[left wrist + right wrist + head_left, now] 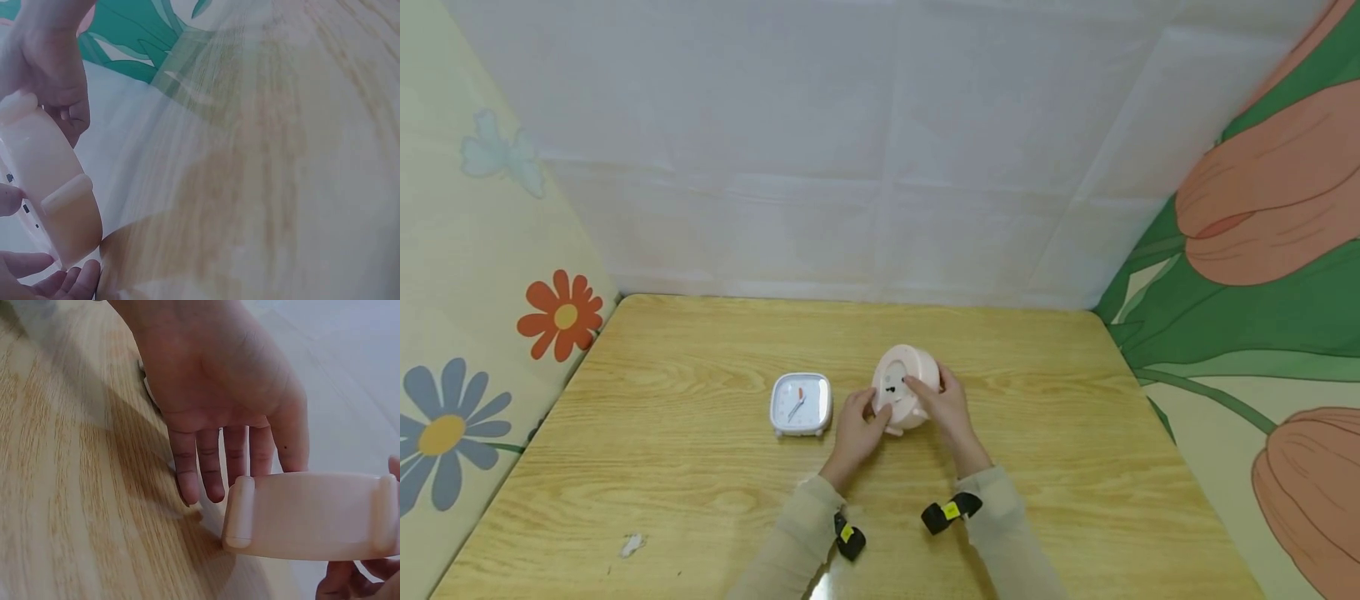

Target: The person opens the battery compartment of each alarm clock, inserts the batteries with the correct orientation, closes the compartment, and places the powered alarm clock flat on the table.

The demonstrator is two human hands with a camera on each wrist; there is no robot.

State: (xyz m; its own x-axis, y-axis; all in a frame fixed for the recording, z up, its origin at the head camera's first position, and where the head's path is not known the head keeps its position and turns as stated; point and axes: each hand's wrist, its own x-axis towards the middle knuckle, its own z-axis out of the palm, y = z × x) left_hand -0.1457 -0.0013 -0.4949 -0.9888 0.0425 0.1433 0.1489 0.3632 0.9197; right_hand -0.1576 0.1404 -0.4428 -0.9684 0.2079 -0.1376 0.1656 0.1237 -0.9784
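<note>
In the head view, a round pale pink alarm clock (pixel 891 372) is held up over the table, tilted, with a recessed panel with small dark marks facing up. My left hand (pixel 853 433) grips its lower left edge, the thumb lying on the panel side. On the opposite side my right hand (pixel 953 412) holds the rim, its thumb reaching across onto the panel by a dark spot. Two stubby feet show on the clock's side (pixel 312 515) in the right wrist view. Left of the hands stands a white square alarm clock (pixel 801 406), dial facing up and forward.
A wood-grain table (pixel 700 350) lies beneath everything. Near its front left is a small white scrap (pixel 632 545). A white sheet (pixel 820 167) hangs behind, and flower-printed panels (pixel 1240 367) flank both sides. Black straps (pixel 951 512) circle both wrists.
</note>
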